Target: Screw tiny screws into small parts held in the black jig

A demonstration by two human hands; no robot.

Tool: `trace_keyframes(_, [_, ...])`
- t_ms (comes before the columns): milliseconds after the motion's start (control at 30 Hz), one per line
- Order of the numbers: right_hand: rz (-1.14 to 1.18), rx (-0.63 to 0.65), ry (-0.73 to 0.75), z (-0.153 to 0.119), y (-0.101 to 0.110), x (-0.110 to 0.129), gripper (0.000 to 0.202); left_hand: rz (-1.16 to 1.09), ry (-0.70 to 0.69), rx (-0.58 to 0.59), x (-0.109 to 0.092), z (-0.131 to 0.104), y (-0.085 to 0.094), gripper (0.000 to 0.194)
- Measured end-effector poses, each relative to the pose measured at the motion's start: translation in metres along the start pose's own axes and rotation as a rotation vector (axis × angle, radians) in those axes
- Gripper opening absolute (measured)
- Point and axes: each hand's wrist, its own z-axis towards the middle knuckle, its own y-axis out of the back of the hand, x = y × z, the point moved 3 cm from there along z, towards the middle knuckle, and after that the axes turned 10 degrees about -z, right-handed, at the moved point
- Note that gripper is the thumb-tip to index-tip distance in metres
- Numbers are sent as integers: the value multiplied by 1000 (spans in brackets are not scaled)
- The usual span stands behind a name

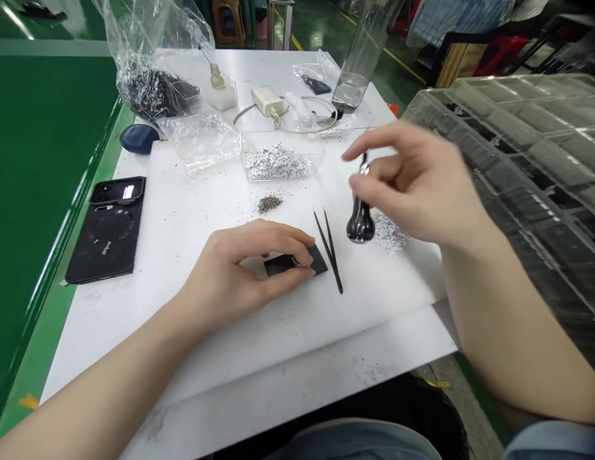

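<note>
My left hand (259, 265) rests over a flat black block (319, 260). Its thumb and fingertips pinch a small shiny piece (300, 263) at the block, mostly covered by the fingers. Raised above the right part of the white mat, my right hand (412, 179) grips a tool with a glossy black bulb-shaped handle (360, 223). The bulb points down, and a short metal part shows between the fingers; the tool's exact kind is unclear. Black tweezers (332, 255) lie between both hands, points away from me. Beyond the left hand sits a little heap of tiny dark metal pieces (270, 204).
A clear box (280, 163) holds many small white-and-dark parts; more such parts (392, 231) lie behind my right hand. A phone (105, 239) is at left. Plastic bags (158, 83), a charger (268, 100) and a clear cylinder (351, 89) stand farther back. Compartment cases (522, 134) rise at right.
</note>
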Motion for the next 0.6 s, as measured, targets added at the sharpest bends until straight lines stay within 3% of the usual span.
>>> trace_keyframes(100, [-123, 422, -224, -4, 2, -14, 32, 29, -55, 11, -4, 0, -2, 14])
trace_keyframes(200, [-202, 567, -280, -6, -2, -18, 27, 41, -95, -32, -6, 0, -1, 19])
trace_keyframes(333, [-289, 524, -272, 0, -2, -20, 22, 19, -83, -140, -8, -2, 4, 21])
trace_keyframes(500, [-394, 299, -316, 9, 30, -43, 20, 116, -24, -337, -24, 1, 17, 20])
trace_keyframes(600, [-394, 378, -359, 8, 42, -58, 17, 248, 42, -437, -33, 12, 25, 16])
